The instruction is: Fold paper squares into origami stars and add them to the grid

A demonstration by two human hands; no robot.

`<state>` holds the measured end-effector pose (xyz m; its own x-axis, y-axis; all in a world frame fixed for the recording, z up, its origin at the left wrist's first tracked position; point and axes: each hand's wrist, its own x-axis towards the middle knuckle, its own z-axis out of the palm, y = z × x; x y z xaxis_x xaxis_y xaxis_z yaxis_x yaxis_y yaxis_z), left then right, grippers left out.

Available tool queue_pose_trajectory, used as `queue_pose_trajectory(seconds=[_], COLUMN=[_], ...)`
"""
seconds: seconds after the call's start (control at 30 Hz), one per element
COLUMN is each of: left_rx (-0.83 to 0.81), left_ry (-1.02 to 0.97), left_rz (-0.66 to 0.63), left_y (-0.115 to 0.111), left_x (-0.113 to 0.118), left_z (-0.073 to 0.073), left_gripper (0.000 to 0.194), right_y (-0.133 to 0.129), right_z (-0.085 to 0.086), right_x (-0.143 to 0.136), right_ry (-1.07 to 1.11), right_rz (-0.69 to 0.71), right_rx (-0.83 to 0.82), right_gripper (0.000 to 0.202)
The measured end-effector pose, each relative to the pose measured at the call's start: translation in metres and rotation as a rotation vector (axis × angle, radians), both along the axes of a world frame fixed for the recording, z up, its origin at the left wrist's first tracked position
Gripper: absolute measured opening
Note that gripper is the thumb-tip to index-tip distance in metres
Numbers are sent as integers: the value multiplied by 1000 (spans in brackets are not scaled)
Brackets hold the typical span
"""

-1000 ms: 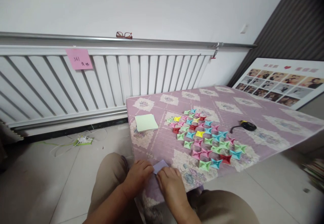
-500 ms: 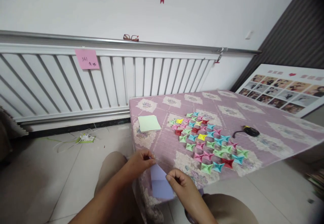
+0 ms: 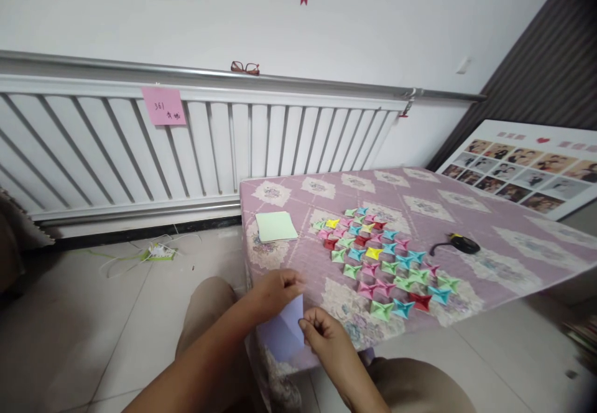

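- A lavender sheet of paper (image 3: 285, 331) is at the lower centre of the frame, over the near left corner of a surface covered in purple floral cloth (image 3: 310, 264).
- The left hand (image 3: 276, 290) reaches in from the lower left, its fingers bunched together at the sheet's upper edge. They are blurred, so whether they grip the paper cannot be told.
- The right hand (image 3: 333, 338) comes from the bottom of the frame. Its thumb and index finger pinch the sheet's right edge, with the other fingers curled in; most of the paper lies to the left of this pinch and below the left fingers.
- Above the left hand, near the surface's left edge, is a stack of pale green paper squares (image 3: 276, 226).
- Right of centre, many small folded paper shapes (image 3: 373, 254) stand in slanting rows: green, pink, blue, red and yellow.
- Farther right on the cloth is a black object with a yellow part and a dark strap (image 3: 465, 244).
- Behind, a white radiator (image 3: 268, 145) spans the upper left and middle, with a pink note marked 361 (image 3: 163, 106) on it; eyeglasses (image 3: 245, 69) rest on the pipe (image 3: 326, 83) above.
- At the right edge leans a photo board (image 3: 527, 134).
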<state>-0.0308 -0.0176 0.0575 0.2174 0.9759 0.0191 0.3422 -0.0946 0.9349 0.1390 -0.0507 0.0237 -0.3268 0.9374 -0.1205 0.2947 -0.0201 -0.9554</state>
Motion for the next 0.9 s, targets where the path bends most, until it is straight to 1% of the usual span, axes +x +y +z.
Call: queue_pose_trajectory(seconds=[0.07,0.1,0.13,0.17,0.2,0.23,0.27,0.3,0.37,0.43,0.53,0.57,0.63,0.7,0.77,0.83,0.9], left_rx=[33,54,86,114,134,164,199,221,254,267,257,254,254,261,277,304,340], left_ry=[-31,-26,0,51,118,189,258,319,420,511,613,635,670,711,758,795,817], left_rz=[164,241,295,324,319,265,183,140,61,6,-14,-16,-31,-57,-82,-90,-86], left_y=[1,0,-2,-6,-11,-17,-25,-33,-49,-62,-71,-72,-71,-69,-67,-67,-67], left_x=[-1,-2,-3,-5,-7,-8,-8,-8,-4,1,7,8,8,7,6,7,7], left_z=[-7,-12,-18,-25,-33,-41,-50,-59,-74,-85,-89,-88,-85,-83,-83,-84,-87], left_gripper=[31,31,28,25,23,22,21,22,30,35,32,30,25,23,22,22,19], right_y=[5,8,11,14,17,20,22,23,25,25,23,23,22,21,17,11,4], right_z=[-11,-18,-24,-30,-36,-41,-44,-47,-50,-50,-49,-48,-49,-52,-54,-55,-53], right_x=[-1,0,1,3,4,6,8,9,12,13,14,15,16,17,17,18,19], right_ry=[12,2,-18,-34,-49,-65,-79,-91,-156,-303,-637,-724,-837,-861,-823,-746,-666], right_rz=[-50,-83,-109,-129,-145,-162,-179,-198,-231,-231,-171,-150,-105,-41,47,117,150], right_rx=[-67,-74,-57,-39,-21,-4,8,18,51,101,204,265,445,627,725,746,722], right_gripper=[26,26,25,24,22,21,20,23,30,37,38,35,25,10,10,12,9])
